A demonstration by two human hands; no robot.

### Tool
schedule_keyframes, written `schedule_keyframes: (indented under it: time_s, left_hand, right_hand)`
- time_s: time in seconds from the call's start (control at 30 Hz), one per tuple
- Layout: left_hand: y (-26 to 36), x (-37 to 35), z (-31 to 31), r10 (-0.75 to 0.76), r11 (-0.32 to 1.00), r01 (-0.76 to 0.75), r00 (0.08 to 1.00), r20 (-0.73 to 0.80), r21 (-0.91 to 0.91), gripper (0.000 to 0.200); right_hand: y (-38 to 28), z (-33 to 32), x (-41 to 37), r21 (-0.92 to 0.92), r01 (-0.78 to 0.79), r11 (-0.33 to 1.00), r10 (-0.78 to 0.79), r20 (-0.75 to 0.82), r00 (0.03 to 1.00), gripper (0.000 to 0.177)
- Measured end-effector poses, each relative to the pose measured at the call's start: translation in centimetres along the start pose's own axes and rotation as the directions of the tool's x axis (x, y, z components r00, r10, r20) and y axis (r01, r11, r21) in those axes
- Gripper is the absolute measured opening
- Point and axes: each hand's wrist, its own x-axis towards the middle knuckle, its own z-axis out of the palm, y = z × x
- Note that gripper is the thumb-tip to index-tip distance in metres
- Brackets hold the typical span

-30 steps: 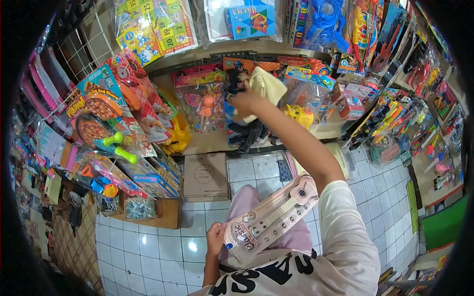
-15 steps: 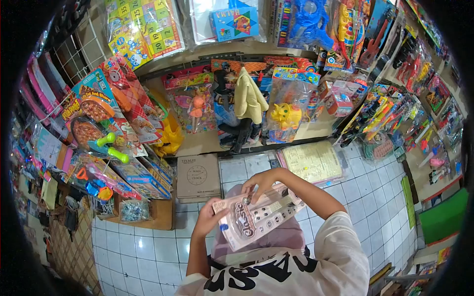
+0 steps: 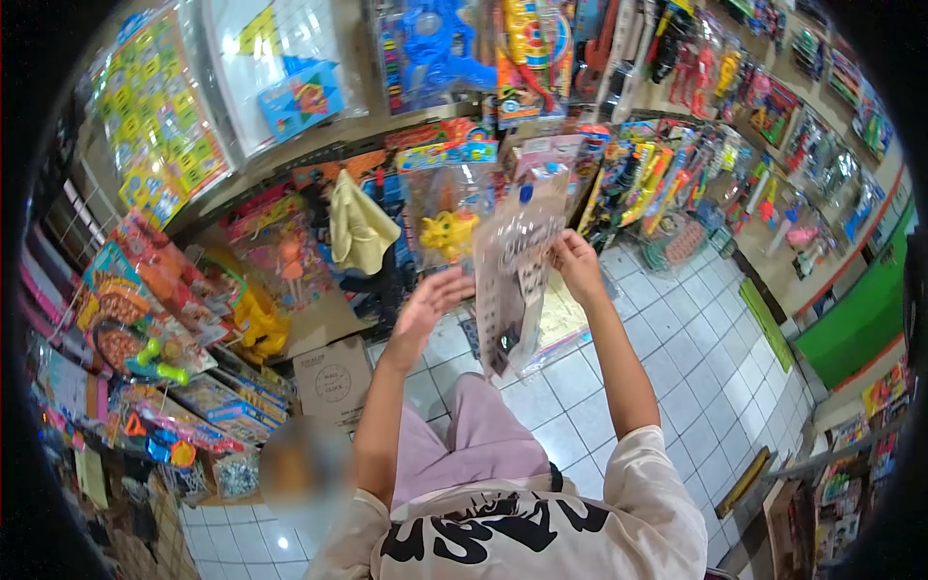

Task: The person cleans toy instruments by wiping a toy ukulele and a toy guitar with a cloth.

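A long, clear-fronted toy package point(image 3: 510, 275) in pale pink and beige stands upright before me, tilted, with a small blue piece at its top. My right hand point(image 3: 578, 265) grips its right edge between thumb and fingers. On the other side my left hand point(image 3: 432, 307) is held up with fingers stretched out, its fingertips close to the package's left edge. Behind the package hangs a bagged yellow toy point(image 3: 449, 235), partly covered by it. What lies inside the package is blurred by glare.
A brown wall clock box point(image 3: 332, 384) and a stack of yellowish sheets point(image 3: 563, 319) lie on the white tiled floor point(image 3: 677, 348). Pale yellow cloth point(image 3: 360, 227) hangs on the shelf front. Packed toys crowd both sides, with a green panel point(image 3: 860, 319) at right.
The package has gone from lying across my lap to upright, up by the shelf. My left hand has let go of it; my right hand now holds its edge. The view has turned right.
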Motion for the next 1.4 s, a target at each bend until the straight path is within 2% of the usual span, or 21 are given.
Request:
schedule_keyframes:
  time_s: [0.03,0.13,0.2,0.23,0.33,0.37,0.47,0.53,0.6,0.67,0.7,0.8,0.87,0.93,0.97,1.07,1.1,1.23,1.33,1.4]
  left_hand:
    - [-0.5,1.6,0.6,0.047,0.989,-0.049,0.999,0.016,0.137,0.07]
    - [-4.0,7.3,2.1,0.121,0.952,-0.043,0.962,-0.243,0.302,0.04]
    - [-5.0,10.7,2.4,0.189,0.947,-0.092,0.935,-0.302,0.308,0.029]
    - [-5.3,12.0,2.6,0.223,0.943,-0.117,0.918,-0.329,0.313,0.028]
    - [-5.7,14.6,3.2,0.284,0.935,-0.137,0.843,-0.458,0.327,0.029]
    - [-6.1,15.4,2.7,0.334,0.918,-0.163,0.811,-0.481,0.362,0.03]
    - [-4.6,16.3,2.8,0.306,0.938,-0.154,0.788,-0.535,0.31,0.03]
    - [-4.6,16.2,2.0,0.278,0.947,-0.122,0.778,-0.563,0.299,0.029]
    - [-4.5,16.1,1.4,0.245,0.962,-0.113,0.756,-0.607,0.248,0.028]
    - [-4.4,15.5,0.4,0.247,0.957,-0.102,0.772,-0.586,0.27,0.025]
    - [-4.1,15.3,0.2,0.238,0.96,-0.094,0.775,-0.586,0.265,0.025]
    - [-4.5,14.0,-1.4,0.196,0.97,-0.068,0.788,-0.583,0.233,0.022]
    - [-5.8,13.0,-3.7,0.144,0.981,-0.043,0.813,-0.563,0.19,0.024]
    - [-4.6,13.3,-2.8,0.16,0.98,-0.059,0.798,-0.581,0.188,0.023]
    - [-4.2,13.3,-2.4,0.163,0.981,-0.063,0.792,-0.588,0.186,0.023]
    - [-4.8,12.5,-3.2,0.179,0.979,-0.091,0.817,-0.549,0.184,0.022]
    - [-4.9,12.4,-3.1,0.177,0.977,-0.081,0.816,-0.551,0.195,0.022]
    - [-5.6,11.4,-3.0,0.162,0.975,-0.051,0.826,-0.54,0.216,0.024]
    - [-4.8,11.4,-1.0,0.17,0.963,-0.018,0.817,-0.551,0.271,0.026]
    - [-4.7,11.0,-0.2,0.177,0.961,-0.021,0.811,-0.558,0.274,0.026]
  right_hand:
    - [-0.9,-0.4,-0.1,0.022,0.023,1.0,-0.022,-0.045,0.999,0.01]
    - [-2.3,-0.9,0.3,0.044,0.051,0.998,-0.044,-0.153,0.987,0.01]
    - [-2.4,-1.4,1.1,0.0,0.071,0.997,-0.07,-0.113,0.991,0.01]
    - [-2.8,-1.5,1.5,-0.029,0.06,0.998,-0.063,-0.121,0.991,0.011]
    - [-5.2,-0.9,2.5,0.054,-0.007,0.999,0.013,-0.106,0.994,0.011]
    - [-4.3,-2.8,3.9,0.029,0.004,1.0,-0.004,-0.006,1.0,0.018]
    - [-6.1,-4.7,7.8,0.27,-0.002,0.963,-0.038,0.142,0.989,0.026]
    - [-6.0,-6.8,12.8,0.328,0.03,0.944,-0.005,-0.075,0.997,0.032]
    - [-5.5,-9.1,18.0,0.378,0.06,0.924,0.019,-0.201,0.979,0.048]
    - [-5.6,-10.7,22.7,0.514,0.12,0.85,0.073,-0.341,0.937,0.064]
    - [-5.5,-11.3,24.8,0.573,0.153,0.805,0.11,-0.399,0.91,0.072]
    - [-4.8,-13.4,30.6,0.786,0.251,0.565,0.306,-0.482,0.821,0.087]
    - [-4.5,-13.1,32.7,0.815,0.314,0.487,0.228,-0.466,0.855,0.085]
    - [-3.4,-13.7,34.2,0.856,0.358,0.373,0.156,-0.438,0.885,0.08]
    - [-3.5,-14.0,34.5,0.906,0.329,0.266,0.165,-0.379,0.911,0.067]
    - [-2.7,-16.0,35.6,0.902,0.425,0.078,0.151,-0.432,0.889,0.048]
    - [-3.8,-15.2,34.2,0.891,0.452,0.036,0.198,-0.45,0.871,0.03]
    - [-5.1,-14.7,29.9,0.869,0.494,0.02,-0.024,-0.493,0.87,0.025]
    - [-5.0,-15.7,27.6,0.876,0.482,-0.011,-0.133,-0.479,0.868,0.028]
    - [-5.8,-16.0,25.7,0.897,0.442,-0.019,-0.137,-0.44,0.887,0.029]
